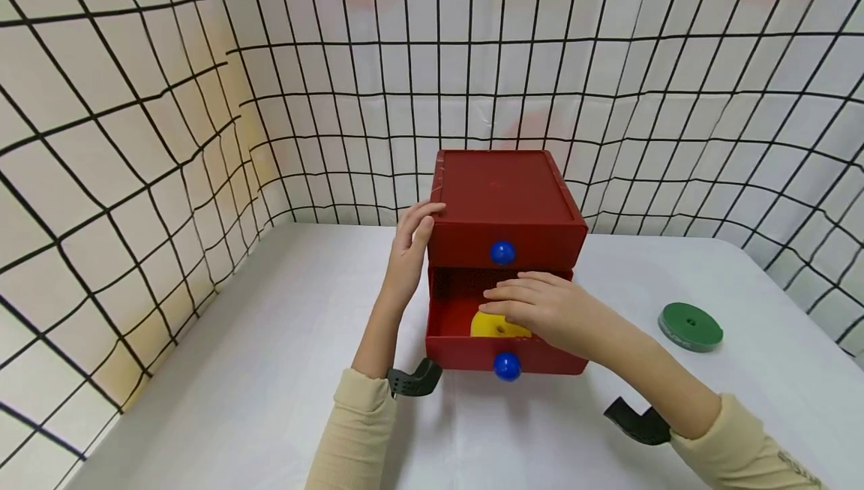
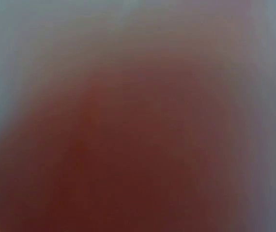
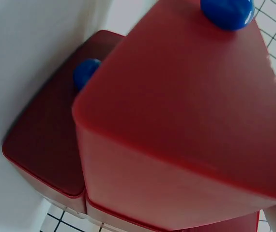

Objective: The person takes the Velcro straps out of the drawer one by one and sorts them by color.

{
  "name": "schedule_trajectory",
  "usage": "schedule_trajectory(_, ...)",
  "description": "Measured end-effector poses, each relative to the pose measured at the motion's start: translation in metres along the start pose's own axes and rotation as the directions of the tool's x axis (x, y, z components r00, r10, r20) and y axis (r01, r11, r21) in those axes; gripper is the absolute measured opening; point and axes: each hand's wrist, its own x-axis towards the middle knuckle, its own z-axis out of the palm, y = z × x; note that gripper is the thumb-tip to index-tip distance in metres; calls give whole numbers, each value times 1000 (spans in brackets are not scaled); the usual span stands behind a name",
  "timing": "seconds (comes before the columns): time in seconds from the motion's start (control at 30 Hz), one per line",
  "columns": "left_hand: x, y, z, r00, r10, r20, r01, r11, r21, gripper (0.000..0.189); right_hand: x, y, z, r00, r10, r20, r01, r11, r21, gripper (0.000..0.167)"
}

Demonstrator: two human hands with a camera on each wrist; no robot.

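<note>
A red two-drawer box [image 1: 502, 186] stands on the white table, its upper drawer in and its lower drawer [image 1: 448, 353] pulled out. Inside the lower drawer is a yellow round piece [image 1: 489, 326] with a small hole, partly covered by my right hand [image 1: 547, 308]. That hand reaches over the drawer's right side, fingers straight and pointing left; its thumb is hidden. My left hand [image 1: 409, 250] rests against the box's left side, fingertips at the top edge. In the right wrist view the drawer front [image 3: 191, 92] fills the middle; the left wrist view is a dark red blur.
A green disc [image 1: 691, 326] with a centre hole lies on the table to the right. Blue knobs stick out from the upper drawer [image 1: 502, 253] and the lower one [image 1: 507, 366]. White walls with a black grid [image 1: 378, 92] surround the table.
</note>
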Motion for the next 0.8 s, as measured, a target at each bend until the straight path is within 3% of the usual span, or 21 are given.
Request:
schedule_trajectory(0.1,2,-5,0,1000,12,0,-12,1000,-10,32,3,2,-2,995,31,94,-36,998,46,47)
schedule_trajectory(0.3,8,-27,-1,999,35,-9,-35,999,2,33,8,6,-2,983,41,178,-62,991,117,39)
schedule_trajectory(0.43,9,-31,1,999,46,-8,-46,999,2,35,9,9,-1,967,66,247,-134,954,268,35)
schedule_trajectory(0.57,9,-26,1,999,35,-1,-35,999,4,33,11,11,1,941,61,333,-191,907,374,36)
schedule_trajectory(0.8,1,-1,1,1000,-2,-1,2,1000,8,32,14,14,7,893,13,450,-264,825,500,38)
